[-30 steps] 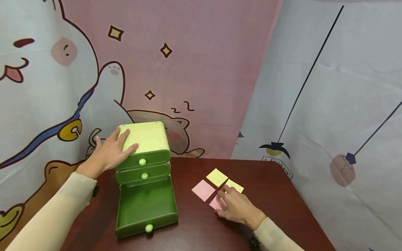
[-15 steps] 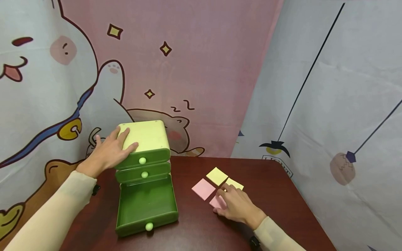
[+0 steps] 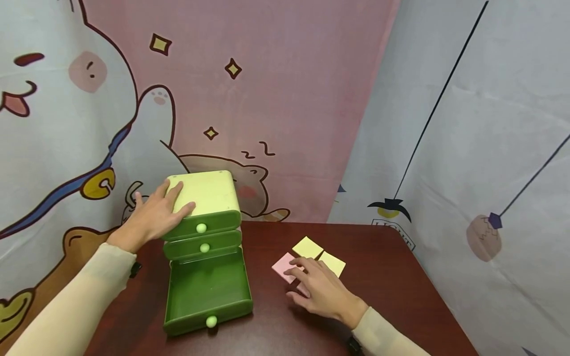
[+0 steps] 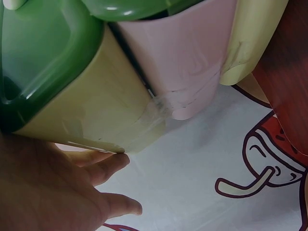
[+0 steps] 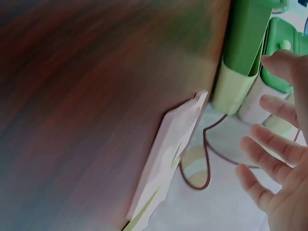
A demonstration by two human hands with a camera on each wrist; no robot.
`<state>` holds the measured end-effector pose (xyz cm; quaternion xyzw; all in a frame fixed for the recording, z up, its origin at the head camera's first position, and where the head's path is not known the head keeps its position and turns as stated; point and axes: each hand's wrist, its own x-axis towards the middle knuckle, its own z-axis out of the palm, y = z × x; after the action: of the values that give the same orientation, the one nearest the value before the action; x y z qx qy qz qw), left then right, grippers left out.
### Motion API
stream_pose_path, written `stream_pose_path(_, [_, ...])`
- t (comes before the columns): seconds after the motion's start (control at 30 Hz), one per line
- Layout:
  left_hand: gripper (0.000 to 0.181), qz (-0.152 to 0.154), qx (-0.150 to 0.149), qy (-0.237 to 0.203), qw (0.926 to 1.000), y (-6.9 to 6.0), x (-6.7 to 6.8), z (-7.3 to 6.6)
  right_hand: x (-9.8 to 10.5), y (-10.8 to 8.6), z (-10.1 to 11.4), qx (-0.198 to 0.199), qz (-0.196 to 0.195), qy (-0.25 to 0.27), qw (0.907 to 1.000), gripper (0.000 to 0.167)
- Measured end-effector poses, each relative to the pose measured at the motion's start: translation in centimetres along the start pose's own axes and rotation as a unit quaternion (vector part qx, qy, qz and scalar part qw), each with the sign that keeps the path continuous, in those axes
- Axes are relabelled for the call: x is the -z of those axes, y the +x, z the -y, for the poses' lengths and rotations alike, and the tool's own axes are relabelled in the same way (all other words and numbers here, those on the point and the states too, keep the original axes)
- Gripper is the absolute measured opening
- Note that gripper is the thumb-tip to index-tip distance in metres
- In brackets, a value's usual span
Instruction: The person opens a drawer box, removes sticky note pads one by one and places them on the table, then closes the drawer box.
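My left hand (image 3: pixel 153 217) rests on the pale yellow top of a small drawer cabinet (image 3: pixel 211 190), fingers spread. In the left wrist view those fingers lie along the cabinet's yellow side (image 4: pixel 96 98). On the table, my right hand (image 3: pixel 327 294) hovers over two pink sticky note pads with its fingers spread, holding nothing. One pink pad (image 3: pixel 280 267) shows left of the fingertips; the nearer pink pad (image 3: pixel 304 289) is mostly hidden under the hand. Two yellow sticky note pads (image 3: pixel 307 248) lie behind. The right wrist view shows a gap between fingers and pads (image 5: pixel 166 154).
The cabinet's green bottom drawer (image 3: pixel 209 287) is pulled far out towards me, with nothing in it. Above it, the middle drawer (image 3: pixel 202 246) and top drawer (image 3: pixel 218 223) are in. A printed cloth (image 3: pixel 285 99) hangs behind the dark red-brown table (image 3: pixel 276 326).
My right hand has lifted off the nearer pink pad and shifted left, its fingers spreading; more of the right yellow pad now shows. My left hand stays on the cabinet.
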<state>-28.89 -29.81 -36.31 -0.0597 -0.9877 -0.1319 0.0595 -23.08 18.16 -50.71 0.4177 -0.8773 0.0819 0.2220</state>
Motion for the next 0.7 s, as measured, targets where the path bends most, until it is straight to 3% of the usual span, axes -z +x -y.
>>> stream_pose_path(0.3, [0.107, 0.004, -0.002, -0.003, 1.0000, -0.1, 0.1, -0.1, -0.3, 2.7, 3.2, 0.064, 0.017, 0.023, 0.9976, 0.052])
stream_pose_path(0.7, [0.107, 0.003, -0.001, -0.002, 1.0000, -0.1, 0.1, -0.1, -1.1, 6.4, 7.0, 0.165, 0.029, -0.025, 0.9856, 0.054])
